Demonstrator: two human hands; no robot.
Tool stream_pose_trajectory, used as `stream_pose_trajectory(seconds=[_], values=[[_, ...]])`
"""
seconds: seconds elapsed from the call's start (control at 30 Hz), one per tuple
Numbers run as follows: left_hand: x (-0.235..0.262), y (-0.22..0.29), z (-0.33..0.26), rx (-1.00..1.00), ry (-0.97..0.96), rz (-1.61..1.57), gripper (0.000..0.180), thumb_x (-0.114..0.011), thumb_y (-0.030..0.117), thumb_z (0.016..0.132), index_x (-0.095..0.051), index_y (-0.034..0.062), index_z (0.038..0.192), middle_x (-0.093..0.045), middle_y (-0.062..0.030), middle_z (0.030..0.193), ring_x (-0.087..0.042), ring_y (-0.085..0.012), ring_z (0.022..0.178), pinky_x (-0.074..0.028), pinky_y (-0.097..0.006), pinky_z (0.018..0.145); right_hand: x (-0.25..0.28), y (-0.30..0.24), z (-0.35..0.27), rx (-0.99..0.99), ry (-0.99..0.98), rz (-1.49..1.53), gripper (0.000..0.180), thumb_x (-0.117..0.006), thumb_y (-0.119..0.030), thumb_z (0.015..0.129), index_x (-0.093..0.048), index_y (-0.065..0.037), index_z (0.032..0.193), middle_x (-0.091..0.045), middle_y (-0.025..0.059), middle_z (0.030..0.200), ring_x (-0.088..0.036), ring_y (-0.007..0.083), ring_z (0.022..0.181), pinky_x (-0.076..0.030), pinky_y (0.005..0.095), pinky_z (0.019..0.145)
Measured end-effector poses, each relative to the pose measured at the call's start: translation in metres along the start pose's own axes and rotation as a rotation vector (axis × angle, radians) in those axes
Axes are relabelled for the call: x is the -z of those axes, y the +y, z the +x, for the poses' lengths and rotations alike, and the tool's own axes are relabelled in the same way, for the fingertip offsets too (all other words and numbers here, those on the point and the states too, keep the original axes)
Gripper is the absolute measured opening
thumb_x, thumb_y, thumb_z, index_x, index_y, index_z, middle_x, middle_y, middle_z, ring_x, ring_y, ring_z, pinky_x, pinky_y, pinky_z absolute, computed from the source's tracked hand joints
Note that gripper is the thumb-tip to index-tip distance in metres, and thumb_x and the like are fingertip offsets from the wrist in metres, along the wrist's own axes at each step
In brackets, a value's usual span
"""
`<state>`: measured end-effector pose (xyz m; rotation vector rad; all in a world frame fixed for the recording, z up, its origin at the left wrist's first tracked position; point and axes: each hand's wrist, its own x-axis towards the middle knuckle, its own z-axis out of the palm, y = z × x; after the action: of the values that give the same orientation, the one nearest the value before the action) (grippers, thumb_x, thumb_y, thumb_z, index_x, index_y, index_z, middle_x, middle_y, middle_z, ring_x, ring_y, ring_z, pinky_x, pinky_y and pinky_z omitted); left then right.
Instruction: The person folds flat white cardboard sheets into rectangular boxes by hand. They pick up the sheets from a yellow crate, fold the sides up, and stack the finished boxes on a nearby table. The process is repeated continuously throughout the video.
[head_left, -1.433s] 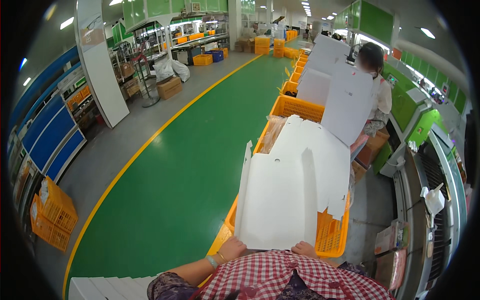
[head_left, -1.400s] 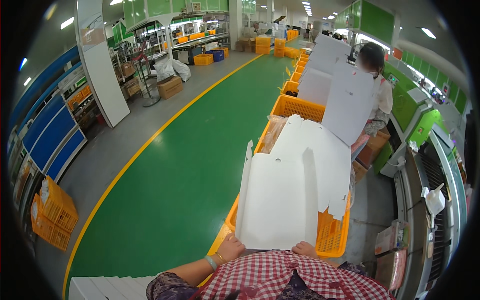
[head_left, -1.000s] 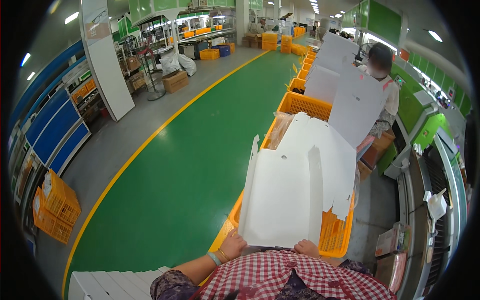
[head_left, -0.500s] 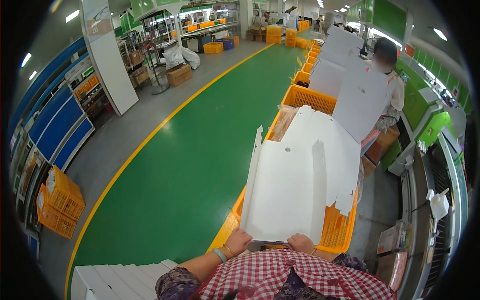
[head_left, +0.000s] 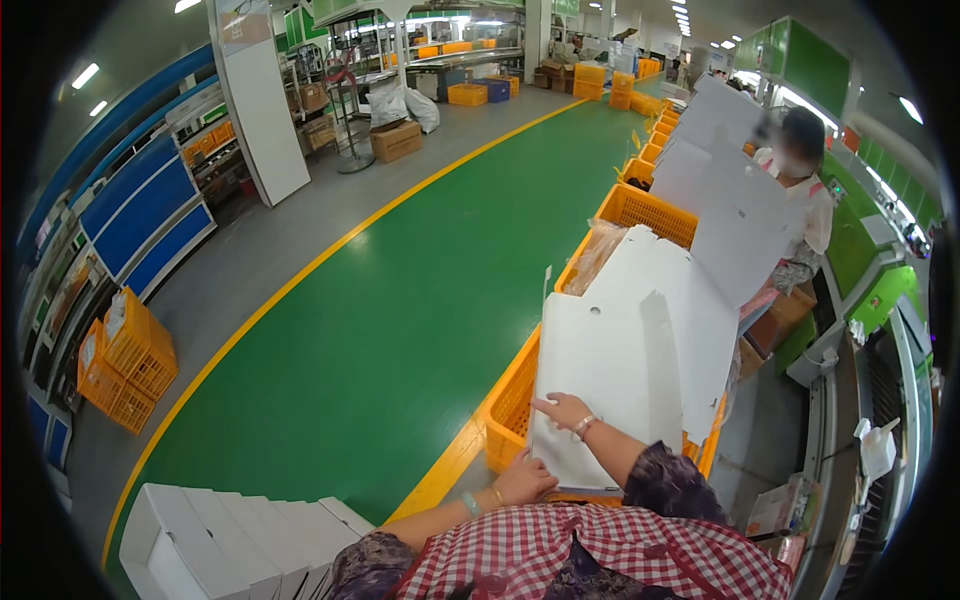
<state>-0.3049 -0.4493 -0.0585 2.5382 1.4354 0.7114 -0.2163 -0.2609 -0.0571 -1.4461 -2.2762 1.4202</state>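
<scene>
A white cardboard sheet (head_left: 605, 365) with a small round hole and a creased left edge lies over yellow plastic crates in front of me. My left hand (head_left: 525, 481) grips its near left corner, fingers closed on the cardboard. Farther up the same edge, my right hand (head_left: 566, 412) reaches across the sheet, its fingers stretched out over the creased side flap and touching it. More white cardboard (head_left: 690, 310) lies beneath and to the right of this sheet.
Folded white cardboard pieces (head_left: 225, 540) stand in a row at the lower left. A yellow crate (head_left: 650, 212) and more boards continue ahead. Another person (head_left: 800, 200) is beyond the boards at right. Stacked yellow crates (head_left: 130, 360) stand across the green floor (head_left: 370, 330).
My right hand has left the near edge and moved up and left to the side flap. My left hand has shifted to the near left corner. The view has turned slightly left.
</scene>
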Motion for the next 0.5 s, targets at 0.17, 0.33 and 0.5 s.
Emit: stream_pose_trajectory(seconds=[0.17, 0.33, 0.5], values=[[0.006, 0.016, 0.013, -0.006, 0.107, 0.055, 0.015, -0.062, 0.029, 0.081, -0.060, 0.0156, 0.074, -0.057, 0.0010, 0.069, -0.055, -0.0179, 0.082, -0.033, -0.053, 0.096, 0.005, -0.039, 0.005, 0.005, -0.093, -0.139, 0.050, -0.061, -0.027, 0.076, -0.056, 0.005, 0.114, -0.067, 0.0141, 0.077, -0.064, 0.0169, 0.061, -0.052, 0.0294, 0.060], [0.004, 0.030, 0.019, -0.056, 0.115, 0.097, 0.015, -0.060, 0.026, 0.083, -0.060, 0.0141, 0.074, -0.058, 0.0002, 0.072, -0.055, -0.0188, 0.085, -0.032, -0.052, 0.098, 0.017, -0.048, -0.022, 0.146, 0.047, -0.412, 0.035, -0.059, -0.025, 0.070, -0.064, 0.003, 0.091, -0.067, 0.0144, 0.071, -0.066, 0.0273, 0.070, -0.051, 0.0370, 0.070], [0.041, 0.052, 0.033, -0.091, 0.367, -0.095, 0.018, -0.061, 0.014, 0.082, -0.062, 0.0113, 0.100, -0.061, -0.0048, 0.099, -0.055, -0.0215, 0.103, -0.033, -0.049, 0.101, 0.050, -0.040, -0.057, 0.317, 0.282, -0.317, 0.029, -0.059, -0.025, 0.070, -0.062, 0.003, 0.077, -0.062, 0.0177, 0.068, -0.061, 0.0327, 0.068, -0.048, 0.0400, 0.065]])
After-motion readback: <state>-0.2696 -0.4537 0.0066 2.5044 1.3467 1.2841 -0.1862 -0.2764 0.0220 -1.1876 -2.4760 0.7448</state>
